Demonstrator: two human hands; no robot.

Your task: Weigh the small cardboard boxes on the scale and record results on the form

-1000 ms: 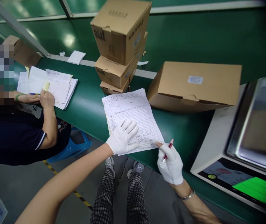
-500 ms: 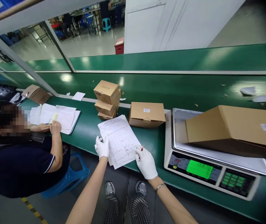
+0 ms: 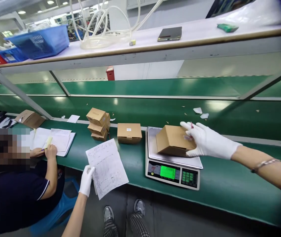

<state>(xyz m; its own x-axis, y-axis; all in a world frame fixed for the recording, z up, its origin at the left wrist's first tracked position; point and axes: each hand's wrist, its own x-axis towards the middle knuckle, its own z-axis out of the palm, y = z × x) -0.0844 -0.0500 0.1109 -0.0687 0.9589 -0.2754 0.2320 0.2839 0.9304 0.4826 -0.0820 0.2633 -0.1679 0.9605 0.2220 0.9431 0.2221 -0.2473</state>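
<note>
My left hand (image 3: 87,181), in a white glove, pinches the left edge of some printed sheets (image 3: 108,169) over the bench's front edge. My gloved right hand (image 3: 202,140) is at the right side of a brown cardboard box (image 3: 173,140), fingers curved around its end, with a red pen (image 3: 192,125) between the fingers. That box rests tilted on the metal pan of a white scale (image 3: 150,169) with a lit green display. Another closed box (image 3: 129,133) with a small label stands left of the scale. Further left is a stack of small boxes (image 3: 97,117).
A seated person (image 3: 14,191) writes on papers (image 3: 63,140) at the left. Above the bench runs a shelf (image 3: 140,49) with a blue basket (image 3: 41,41), clear tubing and a phone (image 3: 170,33). Paper scraps (image 3: 197,110) lie behind the scale.
My right hand has moved from the sheets to the box on the scale. The sheets are now held by my left hand alone. The view has tilted up and shows the shelf.
</note>
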